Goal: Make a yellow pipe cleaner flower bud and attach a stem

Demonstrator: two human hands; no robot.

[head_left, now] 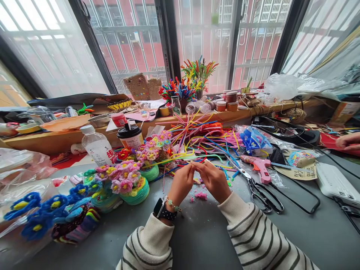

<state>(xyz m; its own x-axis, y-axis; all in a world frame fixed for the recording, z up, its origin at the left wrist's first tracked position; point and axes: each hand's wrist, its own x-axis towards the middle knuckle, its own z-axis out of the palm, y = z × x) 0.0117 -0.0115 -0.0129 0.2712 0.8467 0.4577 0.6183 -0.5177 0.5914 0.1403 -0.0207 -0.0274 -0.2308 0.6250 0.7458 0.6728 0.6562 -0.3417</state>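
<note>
My left hand and my right hand meet at their fingertips over the grey table. Together they pinch a thin pale pipe cleaner between them. Both wrists come out of striped sleeves; a watch and a bead bracelet sit on the left wrist. Just below my hands lies a small pink fuzzy scrap. Behind my hands spreads a heap of coloured pipe cleaners.
Pipe-cleaner flower baskets and blue flowers stand at the left. Scissors and a pink glue gun lie at the right. A water bottle and a lidded cup stand behind. Another person's hand rests at the far right.
</note>
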